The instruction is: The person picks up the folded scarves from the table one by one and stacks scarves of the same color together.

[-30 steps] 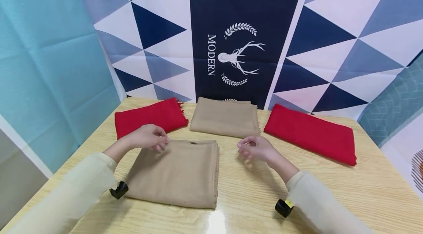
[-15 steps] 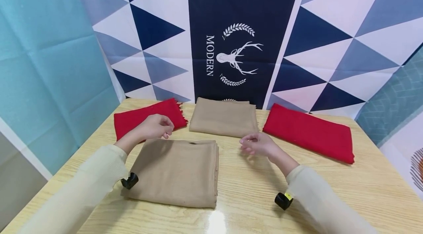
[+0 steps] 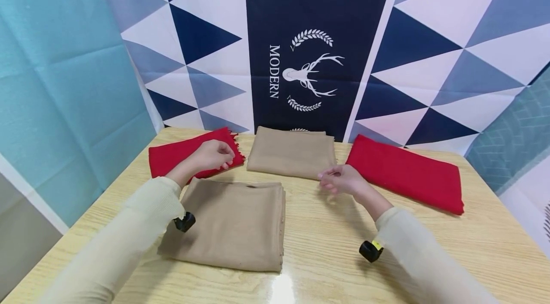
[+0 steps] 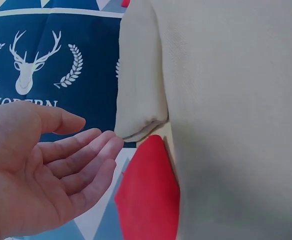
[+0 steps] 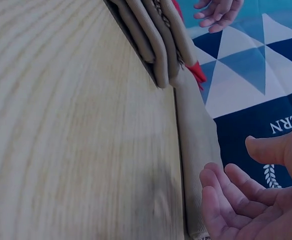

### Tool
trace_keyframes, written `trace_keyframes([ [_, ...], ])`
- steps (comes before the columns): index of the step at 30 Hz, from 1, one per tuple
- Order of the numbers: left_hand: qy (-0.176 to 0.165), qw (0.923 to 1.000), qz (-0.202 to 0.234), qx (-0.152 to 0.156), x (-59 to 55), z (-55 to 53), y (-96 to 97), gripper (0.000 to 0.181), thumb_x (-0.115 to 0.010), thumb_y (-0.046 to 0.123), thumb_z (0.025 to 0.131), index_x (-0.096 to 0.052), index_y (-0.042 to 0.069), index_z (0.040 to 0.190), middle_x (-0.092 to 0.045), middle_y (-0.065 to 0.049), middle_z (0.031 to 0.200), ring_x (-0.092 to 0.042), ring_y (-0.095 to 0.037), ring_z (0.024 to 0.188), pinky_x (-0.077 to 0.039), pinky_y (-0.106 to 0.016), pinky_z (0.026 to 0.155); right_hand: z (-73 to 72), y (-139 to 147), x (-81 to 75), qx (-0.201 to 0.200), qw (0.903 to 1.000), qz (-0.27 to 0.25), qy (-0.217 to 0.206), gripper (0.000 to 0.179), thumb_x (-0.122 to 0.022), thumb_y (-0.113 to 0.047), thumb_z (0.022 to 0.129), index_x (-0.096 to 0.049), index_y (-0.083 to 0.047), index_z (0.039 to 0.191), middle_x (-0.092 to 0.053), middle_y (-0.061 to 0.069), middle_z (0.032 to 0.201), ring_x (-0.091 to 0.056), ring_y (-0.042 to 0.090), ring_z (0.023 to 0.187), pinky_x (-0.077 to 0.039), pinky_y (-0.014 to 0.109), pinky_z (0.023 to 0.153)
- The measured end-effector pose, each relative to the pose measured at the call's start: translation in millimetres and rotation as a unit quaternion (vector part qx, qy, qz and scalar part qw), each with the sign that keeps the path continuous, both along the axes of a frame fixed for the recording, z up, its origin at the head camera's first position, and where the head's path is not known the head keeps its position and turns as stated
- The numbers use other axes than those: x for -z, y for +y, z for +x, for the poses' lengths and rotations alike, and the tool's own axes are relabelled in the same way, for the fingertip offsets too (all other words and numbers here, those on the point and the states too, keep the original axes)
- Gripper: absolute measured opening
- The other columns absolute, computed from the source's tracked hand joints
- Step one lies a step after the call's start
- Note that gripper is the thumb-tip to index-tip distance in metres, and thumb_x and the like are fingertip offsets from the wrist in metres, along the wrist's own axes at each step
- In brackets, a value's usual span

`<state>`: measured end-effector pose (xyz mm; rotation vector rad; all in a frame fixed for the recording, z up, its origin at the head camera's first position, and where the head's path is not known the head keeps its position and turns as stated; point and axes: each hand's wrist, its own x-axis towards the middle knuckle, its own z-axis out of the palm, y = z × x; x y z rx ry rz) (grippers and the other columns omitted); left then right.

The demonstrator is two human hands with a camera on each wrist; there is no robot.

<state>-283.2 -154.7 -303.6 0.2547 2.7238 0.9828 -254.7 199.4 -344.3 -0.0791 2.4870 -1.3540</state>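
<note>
My left hand [image 3: 215, 153] hovers with loosely bent fingers past the far left corner of a folded tan cloth [image 3: 240, 227], overlapping the left red cloth [image 3: 172, 156] in the head view. Nothing is in its grasp; the left wrist view shows the palm [image 4: 41, 175] and relaxed fingers. My right hand [image 3: 341, 180], likewise holding nothing, is over the table near the front right corner of a second folded tan cloth [image 3: 292, 151]. In the right wrist view, its fingers [image 5: 236, 200] are spread loosely. The near tan cloth's layered edge [image 5: 153, 45] shows there too.
Another red folded cloth [image 3: 404, 175] lies at the back right of the wooden table [image 3: 326, 256]. Behind the table hangs a patterned backdrop [image 3: 305, 75] with a deer head and triangles. Blue fabric [image 3: 68, 75] borders the left side.
My left hand has risen and moved right and away from the near tan cloth's far left corner. My right hand has shifted slightly right and farther back. The cloths lie as before.
</note>
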Motion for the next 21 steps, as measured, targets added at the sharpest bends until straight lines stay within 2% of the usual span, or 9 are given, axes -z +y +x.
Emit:
trace_keyframes([
  [9,-0.004,1.0000,0.004,-0.006,-3.9,-22.7,11.6,0.033,-0.056,0.022,0.094,-0.059,0.000,0.119,-0.065,-0.016,0.110,-0.067,-0.026,0.093,-0.055,-0.026,0.078,-15.1,2.4,-4.6,0.016,0.9996,-0.022,-0.009,0.041,-0.059,-0.022,0.095,-0.053,0.011,0.120,-0.073,0.002,0.087,-0.062,0.003,0.072,-0.055,0.020,0.070],
  [16,-0.002,0.9997,0.007,-0.024,-0.4,-36.6,18.2,0.032,-0.056,0.021,0.093,-0.059,0.001,0.117,-0.064,-0.016,0.112,-0.066,-0.024,0.093,-0.056,-0.027,0.079,-25.9,2.9,-5.8,0.019,0.9996,-0.017,0.009,0.041,-0.058,-0.021,0.095,-0.054,0.011,0.119,-0.075,0.008,0.093,-0.064,0.001,0.071,-0.054,0.017,0.070],
  [21,-0.006,0.9986,0.032,-0.041,2.7,-46.4,21.4,0.035,-0.055,0.021,0.093,-0.058,-0.002,0.120,-0.063,-0.018,0.114,-0.066,-0.025,0.096,-0.057,-0.027,0.080,-32.2,4.3,-8.0,0.022,0.9993,-0.031,0.006,0.041,-0.058,-0.021,0.095,-0.053,0.011,0.119,-0.074,0.009,0.095,-0.063,0.001,0.071,-0.053,0.016,0.068],
])
